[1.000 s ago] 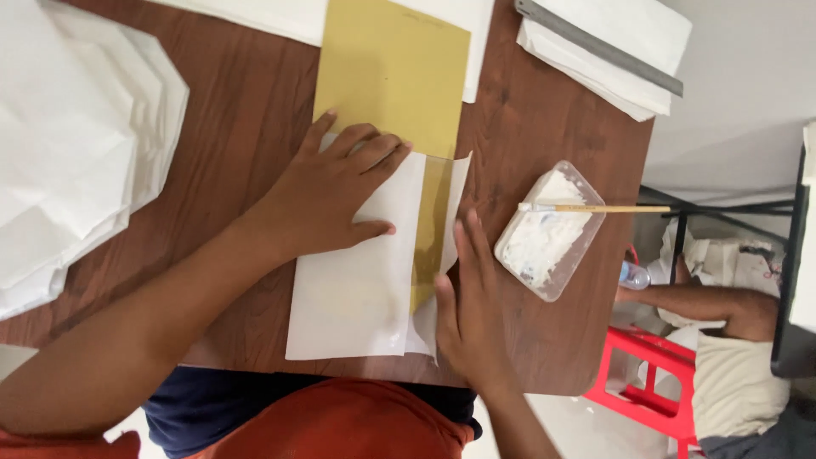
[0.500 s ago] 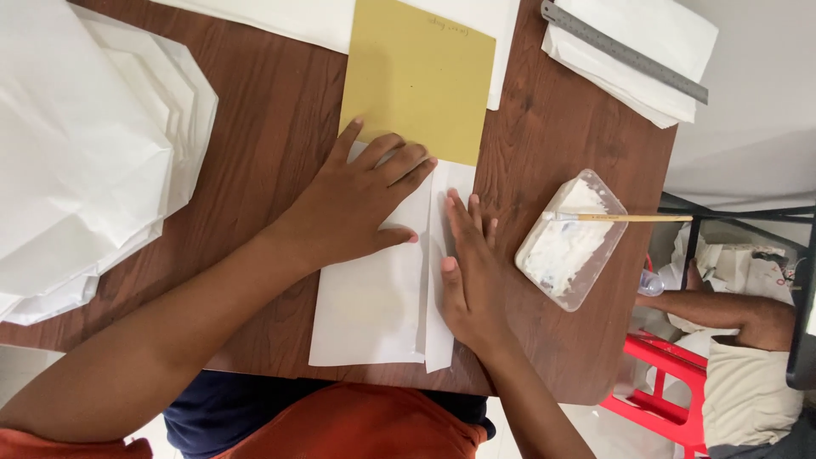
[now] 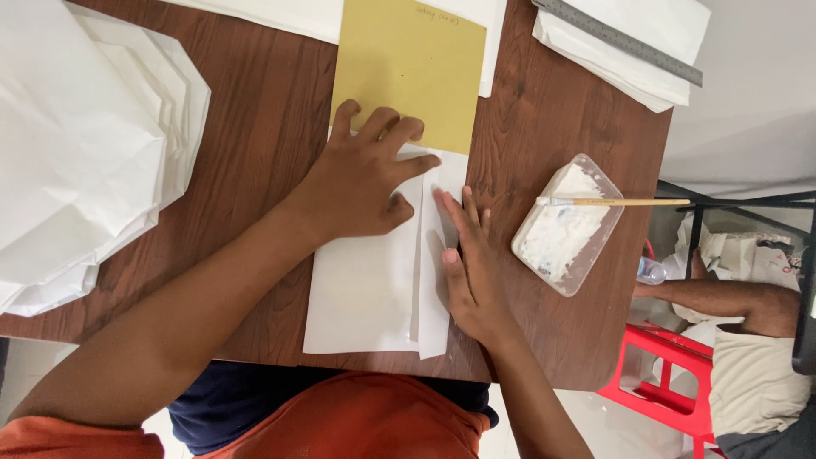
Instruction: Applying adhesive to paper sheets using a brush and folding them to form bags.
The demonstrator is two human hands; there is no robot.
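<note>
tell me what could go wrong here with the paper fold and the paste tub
The right hand presses the folded flap of the white paper near the table's front edge; the flap could shift and crease crooked. The brush lies across the paste tub with its handle overhanging, so a bump might tip it. The left hand also overlaps the yellow sheet and could drag it.

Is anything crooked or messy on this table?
Mostly tidy. The brush lies across the clear tray of white paste, its handle sticking out past the table edge. The white paper under the left hand and right hand overhangs the near edge slightly.
</note>
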